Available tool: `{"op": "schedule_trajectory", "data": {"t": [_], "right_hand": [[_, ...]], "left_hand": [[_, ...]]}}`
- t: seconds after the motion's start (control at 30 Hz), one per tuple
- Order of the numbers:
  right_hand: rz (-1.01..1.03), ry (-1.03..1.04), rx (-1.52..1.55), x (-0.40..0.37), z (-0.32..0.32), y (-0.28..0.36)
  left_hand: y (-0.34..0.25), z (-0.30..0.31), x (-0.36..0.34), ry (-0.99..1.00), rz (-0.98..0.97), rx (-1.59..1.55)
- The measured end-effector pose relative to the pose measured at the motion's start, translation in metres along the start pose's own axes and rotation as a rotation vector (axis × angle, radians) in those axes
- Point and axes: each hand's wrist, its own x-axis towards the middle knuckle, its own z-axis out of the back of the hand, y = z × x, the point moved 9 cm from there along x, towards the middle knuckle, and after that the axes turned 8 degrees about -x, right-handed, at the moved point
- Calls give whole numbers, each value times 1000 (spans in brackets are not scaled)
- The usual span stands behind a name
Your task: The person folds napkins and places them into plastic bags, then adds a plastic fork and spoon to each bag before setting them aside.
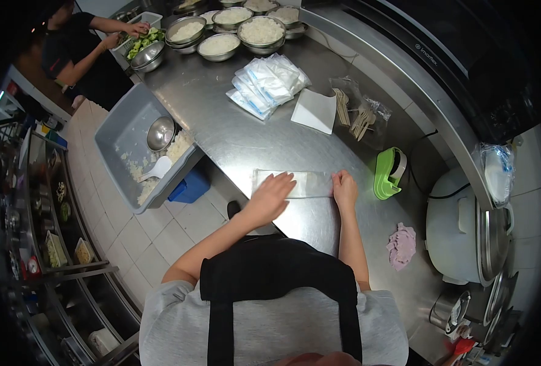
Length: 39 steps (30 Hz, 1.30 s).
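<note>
On the steel table [240, 137] in front of me lies a flat clear plastic packet [316, 184] with something pale inside. My left hand [272, 198] rests flat on its left part, fingers stretched out. At the packet's right end, my right hand [344, 186] pinches the edge between thumb and fingers. Beyond them is a stack of white and blue plastic packets [267, 82]. Beside the stack sit a white square pad [314, 111] and wooden cutlery [362, 123] in clear bags.
A grey tub [115, 122] holds rice, a metal bowl and a paddle. Rice bowls [261, 32] stand at the back. A green tape dispenser [387, 174], pink cloth [401, 246] and large pot [456, 226] are on the right. A co-worker [78, 52] handles greens, back left.
</note>
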Motion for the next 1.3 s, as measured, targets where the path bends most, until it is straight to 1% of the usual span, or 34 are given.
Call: {"op": "schedule_trajectory", "data": {"t": [0.03,0.07,0.1,0.13,0.17,0.2,0.27,0.3,0.33,0.37,0.4,0.43,0.47,0.5,0.53,0.6,0.67,0.7,0.73,0.77,0.8,0.83,0.87,0.93,0.97,1.03,1.07,1.13,1.17,1.2,1.27,1.3], "right_hand": [[8,-6,2,1,-3,-3],[15,-16,3,1,0,-3],[12,-26,2,2,4,-4],[-25,-80,88,1,16,-4],[-61,-132,176,-1,26,-3],[-61,-141,178,-4,31,3],[469,-502,24,-34,71,72],[642,-363,35,-49,62,102],[810,-222,47,-66,57,129],[808,-225,49,-67,60,133],[844,-16,-152,-65,38,140],[872,195,-353,-64,18,142],[877,194,-351,-55,28,144],[816,244,-303,-38,42,136],[755,294,-254,-23,55,126],[609,303,64,7,86,105],[420,273,462,31,98,72],[321,240,737,36,90,57],[260,346,810,22,69,60],[198,451,879,0,46,70],[179,728,1063,-32,16,91],[141,873,1134,-58,-9,107],[48,853,1146,-69,-24,116],[-87,703,1251,-52,-38,112],[-89,704,1253,-41,-36,112],[139,359,1049,2,4,101],[143,362,1051,10,11,97],[119,247,1163,22,35,88],[85,246,1265,16,36,88],[88,250,1260,2,33,92],[-235,687,1436,-47,-16,111],[-235,681,1436,-55,-19,120]], "left_hand": [[2,-18,1,56,41,131],[10,-29,1,54,33,132],[20,-38,3,32,23,269],[22,-38,7,8,13,407],[25,-37,9,-8,10,391],[28,-37,10,-12,2,394],[31,-39,16,67,7,399],[30,-35,18,68,6,399],[29,-35,21,213,53,294],[26,-33,24,357,100,190],[18,-15,31,357,98,194],[19,-11,29,547,215,50],[24,-12,19,731,334,-100],[38,-13,14,703,275,-265],[46,-4,3,697,281,-262],[58,8,-22,635,506,-690],[69,20,-43,394,593,-875],[71,12,-57,425,755,-1076],[67,7,-62,422,753,-1078],[62,1,-63,326,777,-1284],[58,-4,-63,226,795,-1488],[55,-12,-62,206,777,-1572],[54,-18,-62,205,774,-1574],[52,-28,-65,167,794,-1689],[50,-29,-66,181,779,-1718],[54,-30,-72,179,771,-1718],[56,-30,-75,176,762,-1721],[60,-27,-79,153,750,-1735],[61,-27,-79,135,740,-1752],[61,-27,-80,130,736,-1757],[58,-25,-75,122,725,-1759],[56,-25,-72,128,722,-1760]]}}
